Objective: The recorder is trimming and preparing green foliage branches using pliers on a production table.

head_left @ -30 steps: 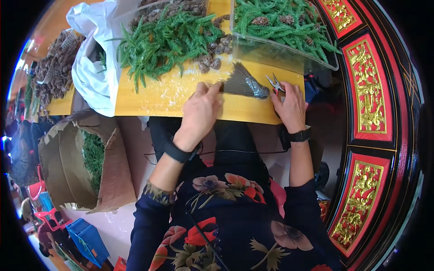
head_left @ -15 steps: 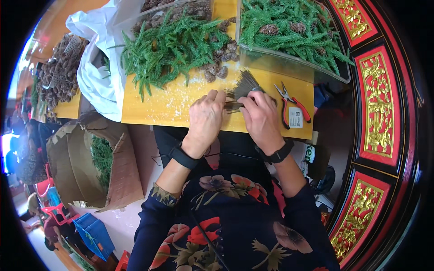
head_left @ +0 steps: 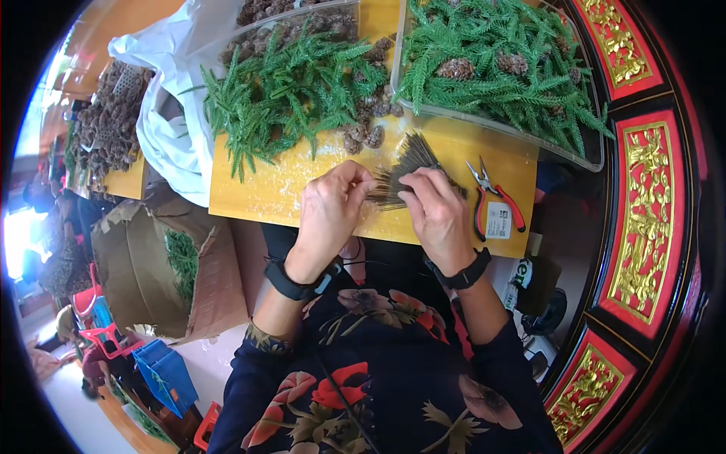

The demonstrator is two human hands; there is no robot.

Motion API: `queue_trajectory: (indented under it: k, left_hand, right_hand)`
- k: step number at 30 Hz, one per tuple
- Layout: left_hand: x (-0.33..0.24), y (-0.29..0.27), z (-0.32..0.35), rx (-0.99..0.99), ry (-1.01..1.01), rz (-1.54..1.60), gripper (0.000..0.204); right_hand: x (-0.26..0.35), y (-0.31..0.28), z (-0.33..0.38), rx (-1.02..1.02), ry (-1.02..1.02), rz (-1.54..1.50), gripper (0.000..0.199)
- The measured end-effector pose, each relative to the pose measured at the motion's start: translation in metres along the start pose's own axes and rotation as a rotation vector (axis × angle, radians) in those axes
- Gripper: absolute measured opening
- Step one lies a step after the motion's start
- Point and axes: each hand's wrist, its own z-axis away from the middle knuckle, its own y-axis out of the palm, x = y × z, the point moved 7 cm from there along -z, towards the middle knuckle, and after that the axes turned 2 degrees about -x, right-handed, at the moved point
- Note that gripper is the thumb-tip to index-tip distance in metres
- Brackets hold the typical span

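Note:
A fanned bundle of thin dark wires [head_left: 417, 155] lies on the yellow tabletop, its ends spread toward the left. My right hand [head_left: 441, 217] is closed over the near side of the bundle, thumb and fingertips pressed together on some wires. At the wires' left ends, my left hand [head_left: 330, 210] has thumb and forefinger pinched together. What sits between those fingertips is too small to make out. Pliers with red and black handles [head_left: 481, 198] lie to the right of my right hand, jaws pointing away from me.
Green artificial pine sprigs [head_left: 291, 98] are heaped beyond my hands, beside loose pine cones [head_left: 363, 136]. A clear plastic bin [head_left: 499, 129] holds more sprigs and cones. Left are a white bag [head_left: 170, 144] and an open cardboard box [head_left: 219, 287]. A carved red-gold panel [head_left: 646, 227] borders the right.
My left hand has drawn slightly left, and its fingers now show as a pinch. My right hand remains over the wires. The whole view has shifted a little.

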Motion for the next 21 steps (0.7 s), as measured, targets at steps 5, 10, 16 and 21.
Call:
queue_trajectory:
  k: [5, 10, 16, 21]
  left_hand:
    - [0.005, -0.004, -0.004, 0.125, -0.189, 0.192, 0.012]
    - [0.000, 0.002, -0.021, 0.090, -0.152, 0.256, 0.014]
    - [-0.019, 0.012, -0.046, -0.031, 0.078, -0.139, 0.016]
    - [-0.024, 0.027, -0.050, -0.012, 0.221, -0.358, 0.012]
  right_hand:
    - [-0.005, 0.006, 0.003, 0.036, -0.062, -0.031, 0.014]
    - [-0.019, 0.006, 0.002, 0.034, 0.039, -0.170, 0.012]
    - [-0.031, 0.002, 0.004, 0.044, 0.188, -0.351, 0.009]
    - [-0.038, 0.001, 0.011, 0.026, 0.163, -0.355, 0.010]
